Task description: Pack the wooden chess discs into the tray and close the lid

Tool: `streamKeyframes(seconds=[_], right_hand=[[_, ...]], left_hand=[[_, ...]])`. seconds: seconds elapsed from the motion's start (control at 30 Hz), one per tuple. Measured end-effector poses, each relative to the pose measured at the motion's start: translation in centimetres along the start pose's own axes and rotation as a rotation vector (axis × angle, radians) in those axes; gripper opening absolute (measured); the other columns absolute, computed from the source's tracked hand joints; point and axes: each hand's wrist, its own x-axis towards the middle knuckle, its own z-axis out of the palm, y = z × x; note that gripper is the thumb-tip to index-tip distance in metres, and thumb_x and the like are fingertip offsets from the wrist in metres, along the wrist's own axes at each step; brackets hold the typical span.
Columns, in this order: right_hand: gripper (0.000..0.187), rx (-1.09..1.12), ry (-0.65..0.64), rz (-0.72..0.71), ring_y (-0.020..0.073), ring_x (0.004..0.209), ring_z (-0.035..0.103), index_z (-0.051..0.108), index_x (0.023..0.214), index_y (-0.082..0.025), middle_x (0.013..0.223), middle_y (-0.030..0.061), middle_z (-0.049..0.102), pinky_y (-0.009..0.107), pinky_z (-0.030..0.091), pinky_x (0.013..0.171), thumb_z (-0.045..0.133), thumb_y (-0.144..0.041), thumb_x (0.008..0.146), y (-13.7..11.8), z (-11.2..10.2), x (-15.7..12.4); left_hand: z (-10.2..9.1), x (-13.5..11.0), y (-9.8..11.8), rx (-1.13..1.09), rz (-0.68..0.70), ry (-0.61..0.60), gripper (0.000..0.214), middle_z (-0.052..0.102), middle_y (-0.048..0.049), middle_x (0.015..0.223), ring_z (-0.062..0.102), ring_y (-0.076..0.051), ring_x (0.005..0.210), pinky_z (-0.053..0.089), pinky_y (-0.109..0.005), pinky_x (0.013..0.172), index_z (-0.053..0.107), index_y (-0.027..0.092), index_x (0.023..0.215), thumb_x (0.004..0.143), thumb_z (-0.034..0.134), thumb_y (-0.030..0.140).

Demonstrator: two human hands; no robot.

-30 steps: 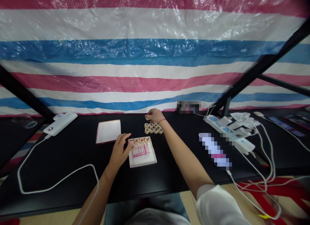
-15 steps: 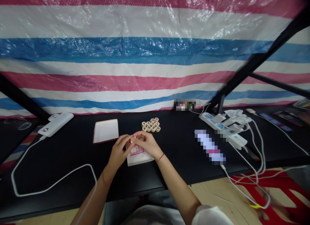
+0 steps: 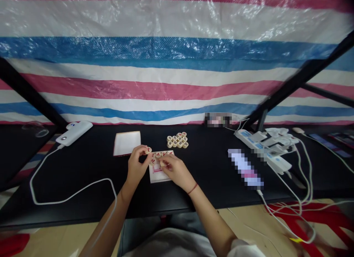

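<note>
A small white box tray (image 3: pixel 155 174) with red lines inside lies on the black table (image 3: pixel 83 168) in front of me. A row of round wooden chess pieces (image 3: pixel 163 153) lines its far edge. My left hand (image 3: pixel 136 165) pinches one such piece (image 3: pixel 148 150) at the tray's left corner. My right hand (image 3: pixel 175 171) rests over the tray, fingers curled on a piece (image 3: pixel 162 163) inside it. A loose pile of wooden pieces (image 3: pixel 177 140) sits just beyond the tray.
The white box lid (image 3: pixel 126 143) lies left of the pile. A white power bank (image 3: pixel 73 132) with a long cable (image 3: pixel 69 194) is at far left. Power strips and chargers (image 3: pixel 262 146) with trailing cords crowd the right. A striped tarp hangs behind.
My right hand came back from the far pile to the tray with a piece. My left hand lifted from the tray's edge and now pinches a piece.
</note>
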Motion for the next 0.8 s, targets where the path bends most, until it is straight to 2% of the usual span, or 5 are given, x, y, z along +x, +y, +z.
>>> streamKeyframes(seconds=[0.23, 0.43, 0.67, 0.73, 0.8], right_hand=[[0.011, -0.221, 0.016, -0.067, 0.0156, 0.086, 0.062, 0.064, 0.082, -0.019, 0.093, 0.0042, 0.064, 0.026, 0.049, 0.080, 0.058, -0.010, 0.084, 0.5, 2.1, -0.3], [0.015, -0.283, 0.052, -0.118, 0.0176, 0.088, 0.061, 0.069, 0.085, -0.019, 0.094, 0.0069, 0.064, 0.030, 0.049, 0.084, 0.055, -0.014, 0.087, 0.6, 1.6, -0.6], [0.017, 0.020, 0.376, -0.017, 0.0136, 0.063, 0.053, 0.066, 0.084, -0.019, 0.071, 0.0022, 0.059, 0.026, 0.046, 0.064, 0.050, -0.024, 0.090, -1.4, -0.1, -3.4], [0.019, 0.110, 0.346, 0.009, 0.0118, 0.057, 0.049, 0.066, 0.079, -0.019, 0.065, 0.0004, 0.057, 0.024, 0.042, 0.058, 0.051, -0.024, 0.089, -2.4, -0.4, -5.2], [0.018, 0.252, 0.178, 0.026, 0.0101, 0.055, 0.048, 0.067, 0.076, -0.019, 0.064, -0.0002, 0.059, 0.022, 0.040, 0.056, 0.053, -0.022, 0.086, -3.4, 0.2, -7.2]], left_hand=[[0.0, -0.1, -0.1, 0.080, 0.105, -0.084, 0.007, 0.066, -0.0058, 0.102, 0.063, -0.017, 0.095, 0.053, -0.033, 0.083, 0.057, 0.021, 0.089, 0.086, 0.057, 0.028], [-0.2, 0.1, -0.1, 0.232, 0.235, -0.342, 0.011, 0.067, -0.0048, 0.097, 0.061, -0.020, 0.095, 0.048, -0.037, 0.087, 0.065, 0.023, 0.092, 0.084, 0.059, 0.026], [-0.5, -0.1, 0.0, 0.305, 0.274, -0.442, 0.010, 0.073, -0.0026, 0.099, 0.058, -0.022, 0.098, 0.043, -0.040, 0.090, 0.066, 0.024, 0.087, 0.083, 0.062, 0.032], [-0.5, 0.0, 0.1, 0.328, 0.311, -0.479, 0.010, 0.073, -0.0018, 0.098, 0.057, -0.023, 0.099, 0.040, -0.040, 0.090, 0.066, 0.025, 0.088, 0.083, 0.062, 0.032], [-0.4, 0.1, 0.3, 0.359, 0.342, -0.530, 0.009, 0.073, -0.0010, 0.096, 0.056, -0.022, 0.100, 0.038, -0.039, 0.089, 0.067, 0.025, 0.088, 0.083, 0.062, 0.031]])
